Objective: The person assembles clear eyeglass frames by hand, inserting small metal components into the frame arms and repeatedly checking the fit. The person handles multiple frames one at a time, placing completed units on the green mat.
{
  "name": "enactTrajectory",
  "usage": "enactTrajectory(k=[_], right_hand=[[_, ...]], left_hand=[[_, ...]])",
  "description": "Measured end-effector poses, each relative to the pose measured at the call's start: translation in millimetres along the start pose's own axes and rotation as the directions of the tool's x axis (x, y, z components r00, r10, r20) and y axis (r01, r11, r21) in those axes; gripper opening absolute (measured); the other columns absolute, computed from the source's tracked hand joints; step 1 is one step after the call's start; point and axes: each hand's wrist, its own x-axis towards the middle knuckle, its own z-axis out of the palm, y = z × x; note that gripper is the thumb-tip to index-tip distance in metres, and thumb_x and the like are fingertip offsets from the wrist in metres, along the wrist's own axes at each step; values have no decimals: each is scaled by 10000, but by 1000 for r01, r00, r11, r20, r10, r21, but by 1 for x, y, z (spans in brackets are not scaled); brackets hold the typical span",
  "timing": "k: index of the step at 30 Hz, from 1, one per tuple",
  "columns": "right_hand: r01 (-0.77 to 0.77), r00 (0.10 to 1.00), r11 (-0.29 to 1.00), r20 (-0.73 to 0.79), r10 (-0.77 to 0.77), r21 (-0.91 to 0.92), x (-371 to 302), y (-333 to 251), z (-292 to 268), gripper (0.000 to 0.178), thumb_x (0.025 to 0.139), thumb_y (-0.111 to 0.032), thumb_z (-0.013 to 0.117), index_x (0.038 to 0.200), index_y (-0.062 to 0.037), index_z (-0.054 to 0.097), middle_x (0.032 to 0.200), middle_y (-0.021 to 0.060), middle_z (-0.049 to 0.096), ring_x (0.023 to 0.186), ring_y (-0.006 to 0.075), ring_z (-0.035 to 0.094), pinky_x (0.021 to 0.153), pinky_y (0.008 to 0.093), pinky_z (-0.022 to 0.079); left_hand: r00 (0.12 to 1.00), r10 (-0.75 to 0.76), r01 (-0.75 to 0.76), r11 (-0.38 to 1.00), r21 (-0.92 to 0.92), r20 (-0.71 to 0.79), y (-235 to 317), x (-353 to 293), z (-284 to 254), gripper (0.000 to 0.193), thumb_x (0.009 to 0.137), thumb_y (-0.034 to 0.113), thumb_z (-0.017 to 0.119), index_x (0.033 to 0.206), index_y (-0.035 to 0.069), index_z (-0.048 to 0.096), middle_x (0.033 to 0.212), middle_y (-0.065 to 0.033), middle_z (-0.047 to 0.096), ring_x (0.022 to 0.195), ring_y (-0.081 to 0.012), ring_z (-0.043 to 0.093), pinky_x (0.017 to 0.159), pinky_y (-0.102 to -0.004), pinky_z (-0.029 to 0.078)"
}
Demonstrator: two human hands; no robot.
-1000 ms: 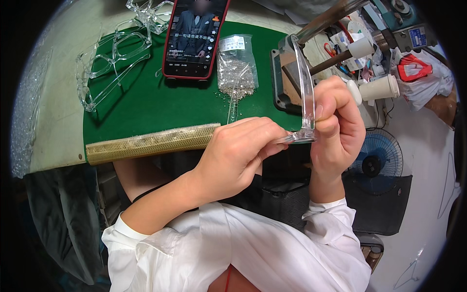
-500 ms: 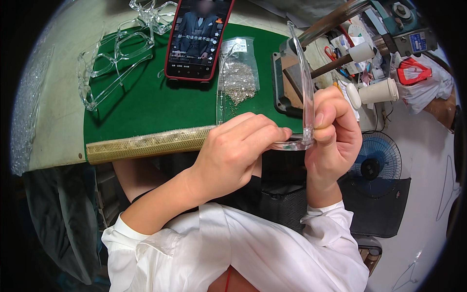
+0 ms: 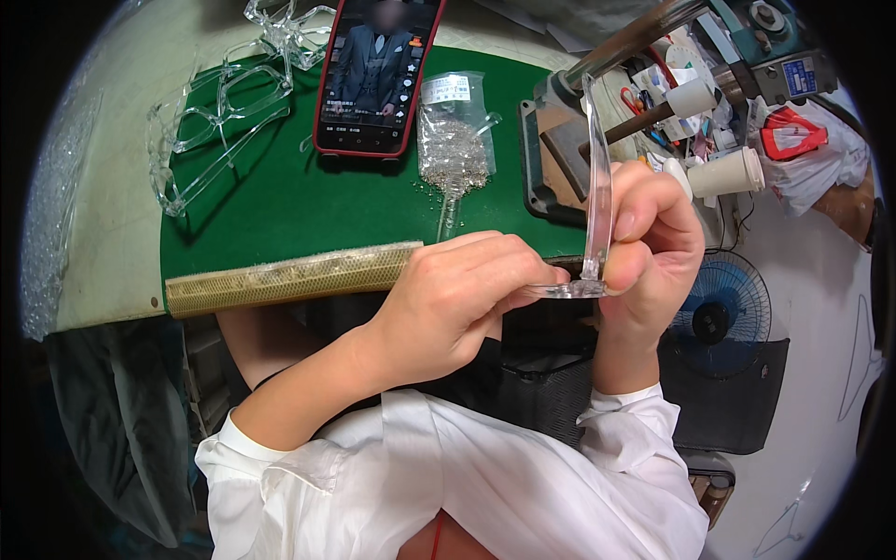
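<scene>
Green mat (image 3: 317, 201), pale table (image 3: 107, 233), blue fan (image 3: 737, 303), hands (image 3: 457, 299) holding glasses (image 3: 600, 201)

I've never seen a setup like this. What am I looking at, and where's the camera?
There's no machine doing the work here: these are a person's own two bare hands. The view comes from a wide fisheye camera worn on that person's head, looking down, which is why edges bend. The left hand grips the front of a clear glasses frame, while the right hand pinches it near where an upright side arm meets the front. On and around the green mat are more clear frames, a phone in a red case and a plastic bag of tiny bits, some spilling out.
</scene>
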Motion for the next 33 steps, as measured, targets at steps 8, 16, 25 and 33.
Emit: enactTrajectory(k=[8,16,25,33], right_hand=[[536,838,618,277,-470,-576,6,-2,-8,712,825,-669,440,973,-42,743,828,32,499,668,118,455,506,219,328],[489,869,649,263,-419,-583,8,1,-9,730,810,-683,442,1005,-47,741,842,23,493,674,107,439,510,219,311],[462,876,622,217,-430,-632,-3,5,-3,720,805,-674,454,1050,-54,726,865,26,490,672,110,445,517,227,323],[464,870,609,203,-448,-644,-5,9,-3,719,818,-673,444,1048,-52,723,869,35,496,664,115,456,534,236,348]], left_hand=[[996,-80,81,996,-23,35,7,2,-7,183,784,-44,656,965,-20,646,853,-141,643,739,-310,618,638,-344,481],[998,-64,65,997,-37,2,4,0,-4,232,730,-95,624,946,-10,615,802,-131,621,710,-308,606,623,-358,482],[992,-122,124,989,-84,33,6,0,-5,163,791,-53,638,943,-1,670,888,-127,673,776,-281,648,672,-335,494],[993,-115,116,988,-105,16,7,1,-4,171,794,-57,630,949,2,673,897,-124,680,795,-279,656,692,-335,500]])
